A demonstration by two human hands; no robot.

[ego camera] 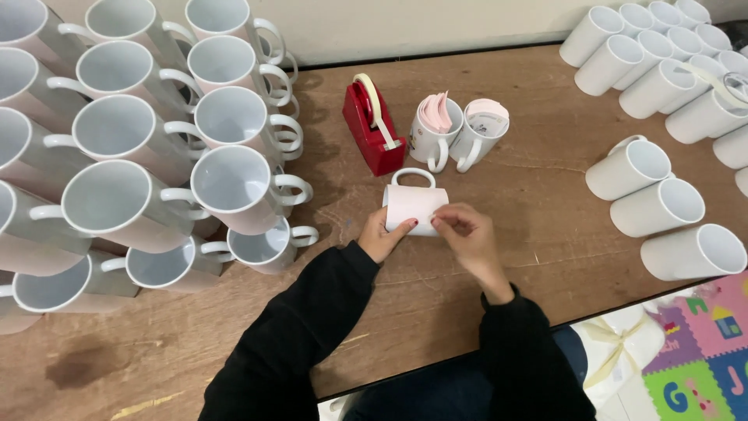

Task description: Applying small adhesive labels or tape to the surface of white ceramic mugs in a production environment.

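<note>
Black sleeves framed the bottom of the view, both forearms reaching onto the brown wooden table point(436, 312). Between the hands lay a white ceramic mug wrapped in a pale pink paper sheet point(414, 207), resting on its side near the table's middle with its handle pointing away from the person. The left hand point(379, 236) gripped the mug's left end, its thumb pressed flat against the paper. The right hand point(469, 234) pinched at the paper's right edge, thumb and forefinger closed together on the wrap.

Just beyond the mug stood a red tape dispenser with a roll of cream tape point(372, 121), a strip hanging off its front. Beside it to the right stood 2 white mugs: 1 stuffed with folded pink paper sheets point(435, 131), and 1 already wrapped in pink paper point(482, 131), the 2 touching each other.

On the left a stack of paper-wrapped white mugs lying on their sides point(148, 148) rose in several rows, open mouths facing the camera and handles to the right. On the right a group of plain white mugs lying on their sides point(662, 93) spread toward the table's far corner. Below the table's right edge showed a colourful foam play mat point(701, 359).
</note>
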